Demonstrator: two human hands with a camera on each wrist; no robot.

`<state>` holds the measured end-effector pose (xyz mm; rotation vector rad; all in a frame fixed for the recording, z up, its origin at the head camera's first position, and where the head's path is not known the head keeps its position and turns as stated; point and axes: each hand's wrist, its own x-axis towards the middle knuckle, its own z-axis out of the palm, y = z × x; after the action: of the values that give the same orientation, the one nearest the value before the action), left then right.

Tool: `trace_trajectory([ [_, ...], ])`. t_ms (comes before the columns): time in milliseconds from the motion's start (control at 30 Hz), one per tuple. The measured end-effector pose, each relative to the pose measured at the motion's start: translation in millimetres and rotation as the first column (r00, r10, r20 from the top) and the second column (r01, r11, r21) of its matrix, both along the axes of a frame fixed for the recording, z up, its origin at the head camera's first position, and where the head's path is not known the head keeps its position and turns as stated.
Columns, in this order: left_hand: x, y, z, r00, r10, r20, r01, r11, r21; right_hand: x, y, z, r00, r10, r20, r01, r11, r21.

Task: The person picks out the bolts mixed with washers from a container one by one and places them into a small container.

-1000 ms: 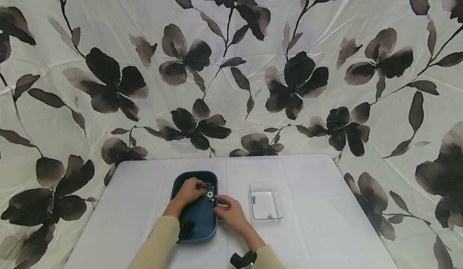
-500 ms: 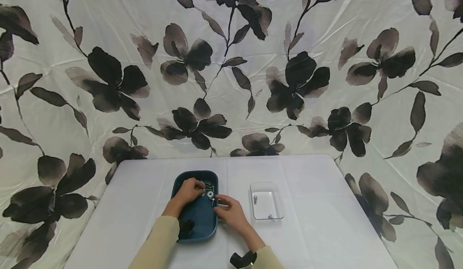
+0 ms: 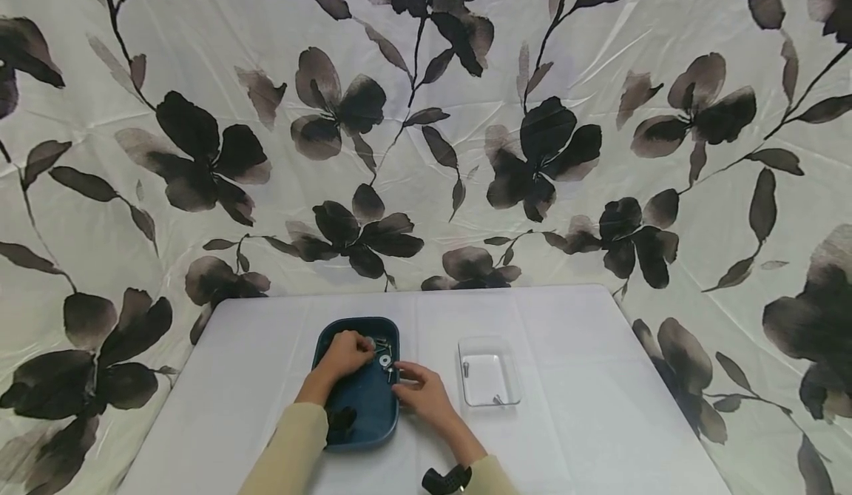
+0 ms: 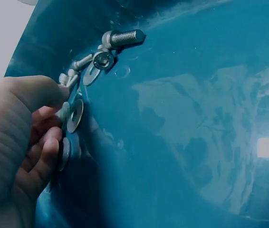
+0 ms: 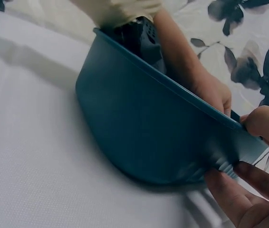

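Note:
A deep blue plastic tray (image 3: 373, 410) stands on the table, with several socket-head bolts (image 4: 127, 38) and flat washers (image 4: 75, 116) gathered along its far right side. My left hand (image 3: 347, 354) reaches inside, its thumb and curled fingers among the bolts and washers. The fingertips partly cover small parts there, so a firm grip on one is hard to make out. My right hand (image 3: 426, 394) holds the tray's right side. In the right wrist view its thumb lies at the rim, and its fingers touch the outer wall (image 5: 139, 123).
Right of the tray stands a clear rectangular box (image 3: 489, 404) with a bolt (image 3: 466, 369) at its left side and a small metal piece (image 3: 497, 399) near its front. A white cloth covers the table (image 3: 586, 421); a floral curtain (image 3: 452, 184) hangs behind it.
My left hand's fingers have shifted slightly among the bolts and washers. My right hand stays at the tray's side, and the whole head view has tilted a little.

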<state>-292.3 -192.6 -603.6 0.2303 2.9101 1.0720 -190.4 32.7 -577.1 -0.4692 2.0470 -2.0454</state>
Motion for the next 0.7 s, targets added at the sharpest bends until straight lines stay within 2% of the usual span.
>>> trace_trajectory([
  [200, 2.2, 0, 12.0, 1.000, -0.004, -0.007, 0.004, 0.998, 0.057, -2.3, -1, 0.9, 1.000, -0.003, 0.006, 0.003, 1.000, -0.010],
  [367, 9.5, 1, 17.9, 1.000, -0.006, -0.024, 0.007, 0.997, 0.072, -1.5, 0, -1.7, 1.000, -0.010, 0.014, 0.010, 1.000, -0.010],
  [700, 24.8, -3, 33.4, 0.992, -0.029, -0.124, 0.037, 0.997, 0.066, 1.4, -2, -0.1, 1.000, -0.018, 0.013, 0.018, 1.000, 0.000],
])
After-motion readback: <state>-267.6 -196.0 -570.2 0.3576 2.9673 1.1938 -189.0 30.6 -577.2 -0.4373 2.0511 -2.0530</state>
